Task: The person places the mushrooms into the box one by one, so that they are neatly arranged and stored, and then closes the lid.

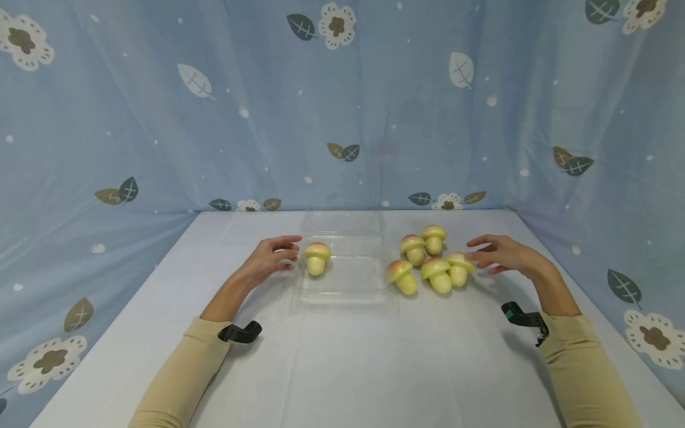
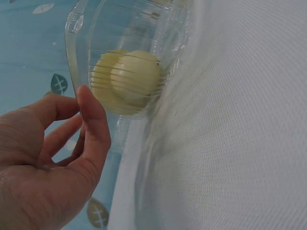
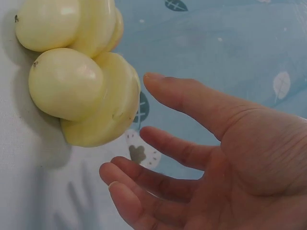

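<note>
- Apparently done: one yellow mushroom [image 1: 317, 259] inside clear container [image 1: 353, 273].
- Apparently left: five mushrooms [image 1: 437, 276] outside.
- Left hand [image 1: 267, 259] pinches container edge; right hand [image 1: 505, 252] relaxed, empty.

Even light, soft shadows on white tabletop [image 1: 369, 362], glints on clear container [image 2: 75, 23], wrist views perhaps blurred

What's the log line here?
left hand: at clear plastic container; inside: one yellow mushroom-shaped piece; right hand: empty, beside five similar pieces
</note>
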Motion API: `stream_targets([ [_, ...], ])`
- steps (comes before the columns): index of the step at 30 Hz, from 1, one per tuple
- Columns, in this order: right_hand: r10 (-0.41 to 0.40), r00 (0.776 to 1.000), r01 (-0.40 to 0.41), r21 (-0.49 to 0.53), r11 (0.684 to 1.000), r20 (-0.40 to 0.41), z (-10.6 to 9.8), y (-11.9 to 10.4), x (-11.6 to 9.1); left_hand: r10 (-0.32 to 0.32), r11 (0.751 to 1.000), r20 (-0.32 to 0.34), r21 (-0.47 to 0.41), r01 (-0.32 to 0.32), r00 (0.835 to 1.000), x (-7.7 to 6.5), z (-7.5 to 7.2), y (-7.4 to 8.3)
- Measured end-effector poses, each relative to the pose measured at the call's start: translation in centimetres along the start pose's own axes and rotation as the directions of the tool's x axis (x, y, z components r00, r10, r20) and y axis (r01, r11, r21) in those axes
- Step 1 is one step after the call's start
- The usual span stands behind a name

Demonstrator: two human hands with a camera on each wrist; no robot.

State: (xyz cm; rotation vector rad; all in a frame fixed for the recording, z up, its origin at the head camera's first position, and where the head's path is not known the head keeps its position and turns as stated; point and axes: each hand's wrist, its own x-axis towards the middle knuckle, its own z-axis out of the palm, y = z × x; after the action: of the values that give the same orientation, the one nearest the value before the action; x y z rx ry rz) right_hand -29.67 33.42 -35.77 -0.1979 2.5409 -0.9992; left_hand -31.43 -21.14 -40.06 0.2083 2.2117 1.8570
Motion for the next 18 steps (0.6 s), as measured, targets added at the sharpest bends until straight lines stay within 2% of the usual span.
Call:
stream_targets([
  [9,0.034,0.999,-0.035,0.029,0.999,0.035,0.17,0.22,0.2,-0.009,1.0,0.0,-0.004,0.009,1.0,0.08,-0.07,-0.12],
  [18,0.028,0.997,-0.034,0.081,0.996,0.073,0.28,0.65,0.32,-0.01,1.0,0.0,0.0,0.01,1.0,-0.01,-0.03,0.05],
])
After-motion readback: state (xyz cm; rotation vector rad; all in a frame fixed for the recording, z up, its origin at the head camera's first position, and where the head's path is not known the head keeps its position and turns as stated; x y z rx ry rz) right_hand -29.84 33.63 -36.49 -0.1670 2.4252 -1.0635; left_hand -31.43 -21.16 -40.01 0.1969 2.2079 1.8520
